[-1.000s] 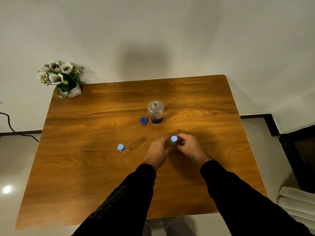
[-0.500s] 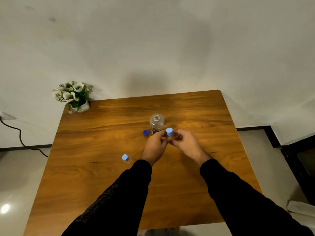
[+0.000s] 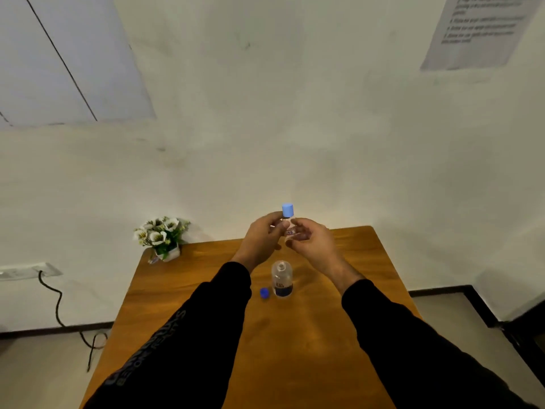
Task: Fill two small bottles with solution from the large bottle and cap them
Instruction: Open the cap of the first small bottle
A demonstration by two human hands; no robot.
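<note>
Small bottle [image 3: 289,228], clear with a light blue cap [image 3: 287,209] on top, is held upright in the air between both hands, raised well above the wooden tabletop [image 3: 295,335] and seen against the white wall [image 3: 265,113]. Left hand [image 3: 261,239] pinches the bottle's body from the left, thumb and fingers curled around it just below the cap. Right hand [image 3: 309,240] holds the bottle from the right side, its fingers curled about the lower body. Both arms wear black sleeves [image 3: 413,349].

Directly below the hands, the large bottle [image 3: 282,279] stands upright on the tabletop with its mouth open. Its dark blue cap [image 3: 265,293] lies on the wood just to the left of it, apart from the bottle.

At the far left corner of the tabletop sits a small white pot of white flowers [image 3: 160,237]. A black cable [image 3: 59,305] hangs from a wall socket at left, and a printed sheet [image 3: 477,31] hangs on the wall at upper right, its text too blurred to read.
</note>
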